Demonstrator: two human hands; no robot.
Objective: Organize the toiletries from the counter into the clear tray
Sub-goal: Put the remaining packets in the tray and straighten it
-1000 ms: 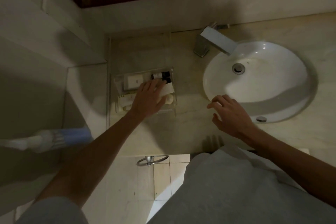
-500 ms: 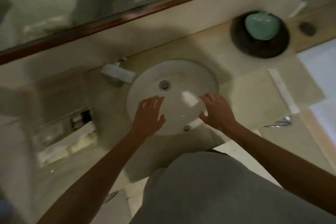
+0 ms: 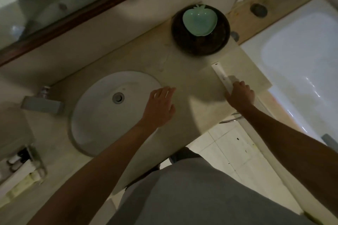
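The clear tray (image 3: 41, 164) sits at the counter's far left edge, with small dark-capped bottles (image 3: 15, 160) and a white tube (image 3: 16, 179) lying in it. A long white box (image 3: 219, 71) lies on the counter near its right end. My right hand (image 3: 240, 96) rests on the near end of this box, fingers curled down over it. Over the bare counter just right of the sink hovers my left hand (image 3: 161, 107), fingers spread and holding nothing.
A white round sink (image 3: 102, 115) with a square faucet (image 3: 42, 105) lies between tray and hands. A dark bowl (image 3: 215, 42) holding a green apple-shaped dish (image 3: 200, 19) stands behind the box. A bathtub (image 3: 301, 56) borders the counter's right end.
My view swung right from the tray to the counter's right end. My left hand left the tray and crossed the sink. My right hand moved right onto the white box.
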